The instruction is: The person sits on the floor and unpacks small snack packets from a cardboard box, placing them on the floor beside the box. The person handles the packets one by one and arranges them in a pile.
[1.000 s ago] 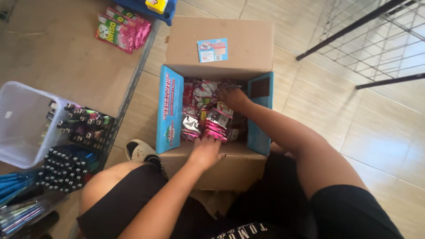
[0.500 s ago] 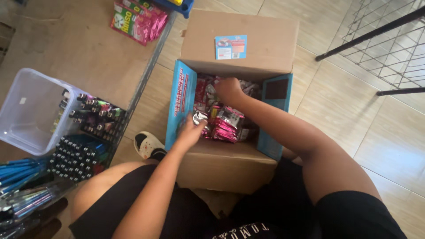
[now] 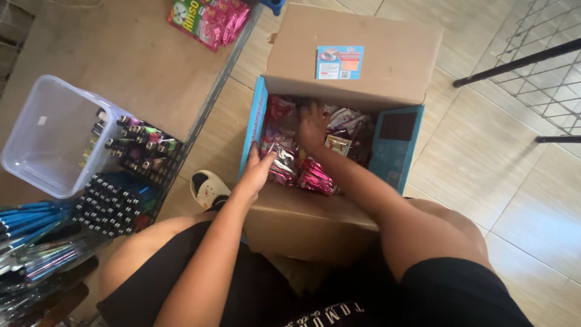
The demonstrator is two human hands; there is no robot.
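Shiny pink and silver foil sachets (image 3: 296, 166) fill the open brown cardboard box (image 3: 315, 224), which stands on the tiled floor (image 3: 484, 175) directly in front of the seated person's knees. From my remote view, the box has blue inner flaps folded out to either side, and its far flap (image 3: 357, 51) lies flat, carrying a small pale blue sticker (image 3: 339, 62).

Left hand (image 3: 259, 168): I see the forearm extended forward and slightly to the right over the near wall of the box. The fingers are curled around the edge of a dark foil sachet at the near left of the pile, with the thumb set against it. The hand grips that sachet.

Right hand (image 3: 311, 124): the arm reaches deeper, from the right knee diagonally to the middle of the box. The palm faces down and the fingers rest spread on the packets. I cannot tell whether it grips any one of them.

To the left of the box, a white shoe (image 3: 207, 188) rests on the floor. Further left I note a dark rack of upright pens (image 3: 124, 181), a clear plastic tub (image 3: 51, 136) and bundles of blue pens (image 3: 27, 221). A red and green printed packet bundle (image 3: 209, 18) lies on the brown mat (image 3: 115, 48) at the top.
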